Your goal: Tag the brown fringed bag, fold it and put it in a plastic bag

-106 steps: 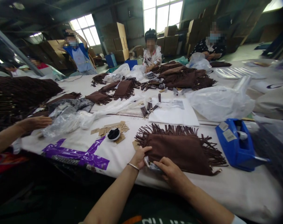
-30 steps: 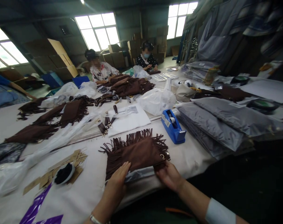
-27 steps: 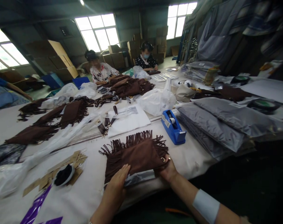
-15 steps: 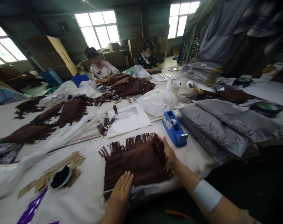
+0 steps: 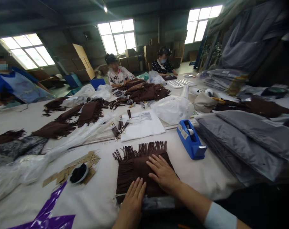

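A dark brown fringed bag (image 5: 127, 170) of soft fabric lies folded on the covered table in front of me, its upper fringe pointing away. My left hand (image 5: 133, 198) rests flat on its near left part, fingers stretched together. On its right half lies my right hand (image 5: 162, 171), palm down with fingers spread. Part of a clear plastic piece (image 5: 156, 202) shows under the near edge of the bag. A blue tape dispenser (image 5: 191, 140) stands to the right, apart from both hands.
Left are brown card tags (image 5: 60, 176), a small dish of black bits (image 5: 79, 173) and purple tape (image 5: 51, 206). Grey bagged garments (image 5: 242, 140) are stacked right. White sheets with straps (image 5: 144, 127) and more brown bags (image 5: 92, 111) lie beyond. Several people sit or stand around the table.
My right hand has moved from the bag's right edge onto its top, and the right fringe is now folded under or hidden. The view has turned left, showing another person.
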The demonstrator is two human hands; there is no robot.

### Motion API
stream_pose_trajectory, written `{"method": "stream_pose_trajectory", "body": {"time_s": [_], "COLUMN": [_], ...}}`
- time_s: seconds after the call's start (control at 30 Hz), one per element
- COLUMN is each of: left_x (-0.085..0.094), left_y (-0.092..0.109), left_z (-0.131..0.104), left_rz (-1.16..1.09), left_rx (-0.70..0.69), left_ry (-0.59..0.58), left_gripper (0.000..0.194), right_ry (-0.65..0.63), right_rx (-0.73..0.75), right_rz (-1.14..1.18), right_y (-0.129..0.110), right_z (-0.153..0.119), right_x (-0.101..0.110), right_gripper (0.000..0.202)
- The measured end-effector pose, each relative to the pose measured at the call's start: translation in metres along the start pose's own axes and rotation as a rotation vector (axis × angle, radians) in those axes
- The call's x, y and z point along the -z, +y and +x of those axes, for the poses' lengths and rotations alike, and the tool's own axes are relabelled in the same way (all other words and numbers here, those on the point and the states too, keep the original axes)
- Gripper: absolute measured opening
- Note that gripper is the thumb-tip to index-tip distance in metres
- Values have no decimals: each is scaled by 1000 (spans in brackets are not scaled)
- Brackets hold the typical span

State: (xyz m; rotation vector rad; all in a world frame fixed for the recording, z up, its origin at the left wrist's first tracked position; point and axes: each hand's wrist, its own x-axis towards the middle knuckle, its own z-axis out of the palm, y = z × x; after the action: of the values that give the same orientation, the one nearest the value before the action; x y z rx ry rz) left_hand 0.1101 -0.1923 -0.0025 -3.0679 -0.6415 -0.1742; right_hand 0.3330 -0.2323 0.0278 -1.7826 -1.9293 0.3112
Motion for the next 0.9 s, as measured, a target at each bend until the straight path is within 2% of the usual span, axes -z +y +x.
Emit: {"method": "stream_pose_trajectory", "body": {"time_s": [0.1,0.17,0.23,0.3,0.33,0.4,0.5,0.6,0.7,0.77,0.9], "left_x": [26,43,53,55,54,49,43,40,34,27,12], "left_y": [-10,-26,-51,-82,-97,-125,-152,-164,-169,-172,-178], "left_z": [0,-2,-5,-7,-6,-1,19,48,78,97,129], "left_rz": [-248,-459,-661,-824,-909,-1143,-1557,-1832,-2038,-2126,-2179], "left_rx": [-20,15,262,619,765,951,1054,1000,890,845,862], "left_ry": [-175,-204,-127,-4,41,53,-53,-245,-414,-506,-723], "left_gripper": [93,88,64,44,42,47,54,52,48,42,40], "right_ry": [-56,45,234,338,309,116,-240,-451,-581,-654,-784], "right_rx": [15,-121,-388,-685,-811,-983,-1044,-976,-914,-904,-929], "right_rz": [235,454,714,995,1133,1363,1562,1677,1802,1876,1935], "right_y": [-1,11,35,65,80,103,117,110,102,101,106], "right_z": [-8,-18,-28,-34,-34,-27,2,42,77,93,115], "right_x": [16,29,42,51,55,58,56,50,43,36,17], "right_gripper": [45,41,41,45,47,49,51,48,41,38,43]}}
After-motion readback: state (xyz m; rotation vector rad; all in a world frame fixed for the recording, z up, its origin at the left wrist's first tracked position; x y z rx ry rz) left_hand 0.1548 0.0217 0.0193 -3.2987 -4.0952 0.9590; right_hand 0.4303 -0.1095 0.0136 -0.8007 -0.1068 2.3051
